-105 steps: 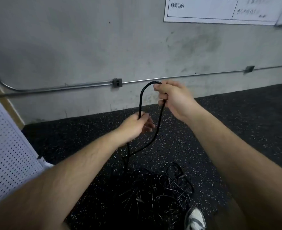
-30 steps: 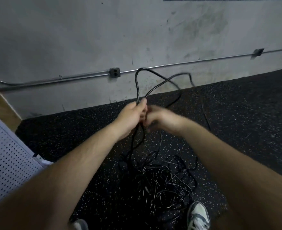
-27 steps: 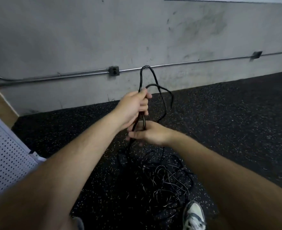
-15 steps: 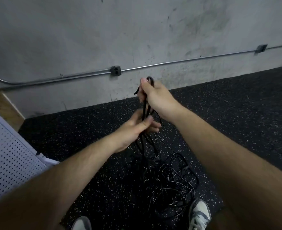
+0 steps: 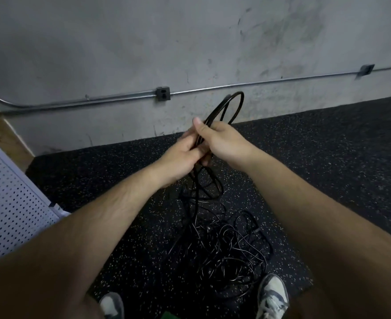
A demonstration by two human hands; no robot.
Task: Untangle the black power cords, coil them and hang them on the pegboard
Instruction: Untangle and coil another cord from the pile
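A tangled heap of black power cords (image 5: pixel 224 247) lies on the speckled black floor between my feet. One cord rises from it into my hands, and a small coil of loops (image 5: pixel 230 108) sticks up above them. My right hand (image 5: pixel 222 140) grips the gathered loops, thumb raised along them. My left hand (image 5: pixel 181 157) sits just below and against it, fingers curled round the same strands. A white pegboard (image 5: pixel 8 203) leans at the left edge.
A grey concrete wall (image 5: pixel 189 42) stands ahead with a metal conduit (image 5: pixel 258 83) and an outlet box (image 5: pixel 163 93) low on it. My two shoes (image 5: pixel 273 295) flank the cord heap. A wooden strip (image 5: pixel 3 132) runs by the pegboard.
Over the last second my hands kept laying loops of the cord together. The right hand came down from above onto the left, and both now meet at the coil.
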